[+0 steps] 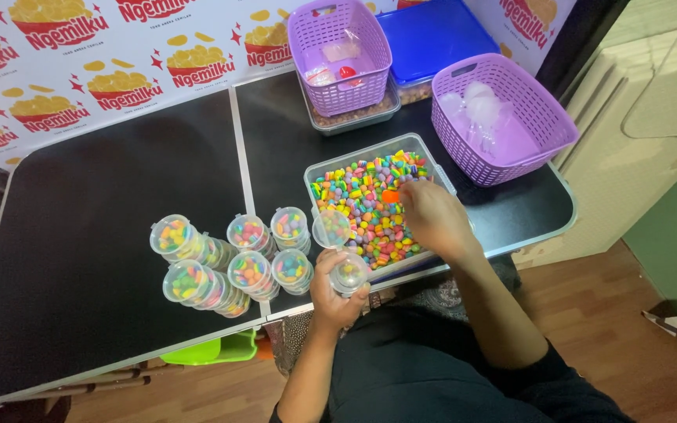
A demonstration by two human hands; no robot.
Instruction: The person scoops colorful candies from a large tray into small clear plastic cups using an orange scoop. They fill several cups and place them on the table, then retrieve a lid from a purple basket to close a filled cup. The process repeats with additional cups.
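At the left of the black bench (103, 235), a cluster of filled clear cups (233, 254) is seen, stacked on their sides in several short rows, each packed with multicoloured candies and closed with a lid. Beneath the bench edge, a green plastic object (209, 350) is partly shown above the wooden floor.

Just right of the cluster, the left hand (334, 291) is closed around a small clear cup (349, 274) with a few candies at its bottom; its hinged lid (331, 228) stands open above the hand. The cup is held at the near edge of the bench, touching the near rim of a clear rectangular tub (319, 174) that is filled with coloured candies (366, 207).

Over the tub, the right hand (432, 219) is lowered into the candies, its fingers curled together on a small orange scoop (390, 197), of which only a part is visible.

Behind the tub, a purple basket (342, 55) is set on a clear container, with a blue lid (432, 35) on a box just beside it. At the right end of the bench, a second purple basket (503, 117) holding clear plastic pieces is placed, well apart from both hands.
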